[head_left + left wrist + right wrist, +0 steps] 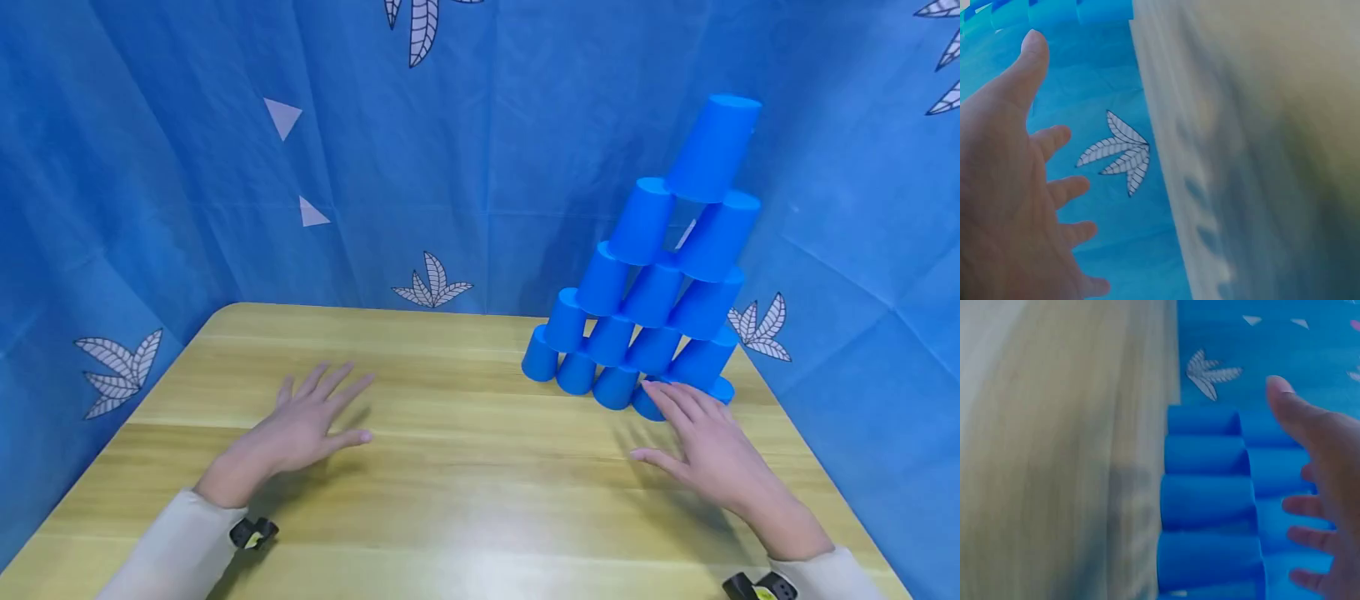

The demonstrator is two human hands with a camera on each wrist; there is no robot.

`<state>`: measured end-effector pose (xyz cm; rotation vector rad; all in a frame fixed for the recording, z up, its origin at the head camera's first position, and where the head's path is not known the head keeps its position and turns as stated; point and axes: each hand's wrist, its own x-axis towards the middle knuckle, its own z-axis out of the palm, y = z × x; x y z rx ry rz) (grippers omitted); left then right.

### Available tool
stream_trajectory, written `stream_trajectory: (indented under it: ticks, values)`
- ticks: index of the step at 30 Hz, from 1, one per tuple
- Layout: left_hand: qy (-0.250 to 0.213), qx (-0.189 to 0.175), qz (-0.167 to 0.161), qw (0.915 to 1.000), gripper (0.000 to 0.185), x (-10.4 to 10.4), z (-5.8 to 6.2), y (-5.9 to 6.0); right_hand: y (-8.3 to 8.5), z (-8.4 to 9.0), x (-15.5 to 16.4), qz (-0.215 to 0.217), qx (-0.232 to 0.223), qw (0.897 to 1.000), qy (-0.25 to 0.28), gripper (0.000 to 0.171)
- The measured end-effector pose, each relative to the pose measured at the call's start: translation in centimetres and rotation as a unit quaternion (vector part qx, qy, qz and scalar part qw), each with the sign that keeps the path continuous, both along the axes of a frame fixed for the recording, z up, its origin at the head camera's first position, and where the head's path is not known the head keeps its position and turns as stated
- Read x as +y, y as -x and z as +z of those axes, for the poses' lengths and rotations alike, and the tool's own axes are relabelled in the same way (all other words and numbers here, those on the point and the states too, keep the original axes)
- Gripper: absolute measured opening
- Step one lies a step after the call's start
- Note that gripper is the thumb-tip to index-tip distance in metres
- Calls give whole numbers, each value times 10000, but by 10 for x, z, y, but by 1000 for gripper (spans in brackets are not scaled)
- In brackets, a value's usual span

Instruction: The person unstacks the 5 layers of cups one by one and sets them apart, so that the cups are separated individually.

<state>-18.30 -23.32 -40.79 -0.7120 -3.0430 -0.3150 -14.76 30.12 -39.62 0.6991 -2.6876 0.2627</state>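
Note:
A tall pyramid of upside-down blue plastic cups stands at the right rear of the table, narrowing to one cup on top. My right hand hovers in front of its lower right corner, fingers spread, overlapping some bottom cups in the head view. In the right wrist view, the thumb and fingers hang beside the rows of cups, holding nothing. My left hand is over the left part of the table with fingers fanned out and nothing in it.
The wooden table has a rounded far left corner. Behind and beside it hangs a blue curtain printed with white leaves and triangles. Small black devices, one a wrist camera, sit at both cuffs.

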Motion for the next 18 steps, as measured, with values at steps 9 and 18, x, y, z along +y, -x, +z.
stream_trajectory:
  ticks: [9,18]
  values:
    - [-168,264,-242,9992,83,17,11,15,2,5,38,-447,1097,9887,916,53]
    - [-361,606,-474,9964,82,41,38,38,11,-5,68,-1265,907,9803,1218,54]
